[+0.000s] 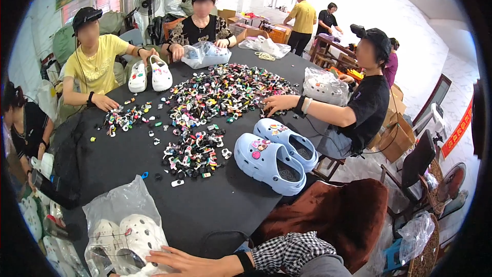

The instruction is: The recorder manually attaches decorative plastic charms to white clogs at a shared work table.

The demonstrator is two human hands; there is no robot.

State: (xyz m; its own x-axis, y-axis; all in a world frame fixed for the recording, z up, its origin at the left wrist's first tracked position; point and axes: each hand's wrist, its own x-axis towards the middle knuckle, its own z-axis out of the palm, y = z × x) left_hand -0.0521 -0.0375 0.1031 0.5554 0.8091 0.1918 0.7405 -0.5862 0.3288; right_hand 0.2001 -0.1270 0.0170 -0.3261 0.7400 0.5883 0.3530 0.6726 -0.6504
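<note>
At the near edge of the black table (215, 200), one hand (177, 262) lies flat with fingers spread on a clear bag of white clogs (123, 233) at near left. Which hand it is, I cannot tell. Blue clogs (274, 156) sit farther right.

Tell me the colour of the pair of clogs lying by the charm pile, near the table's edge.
Light blue clogs, with small coloured charms on top; the head view shows them clearly.

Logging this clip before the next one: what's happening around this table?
Several people sit around a black table heaped with small colourful charms. The wearer's hand rests on a clear bag of white clogs; which hand it is, I can't tell. A co-worker's hand picks through the heap beside a pale blue pair of clogs.
</note>
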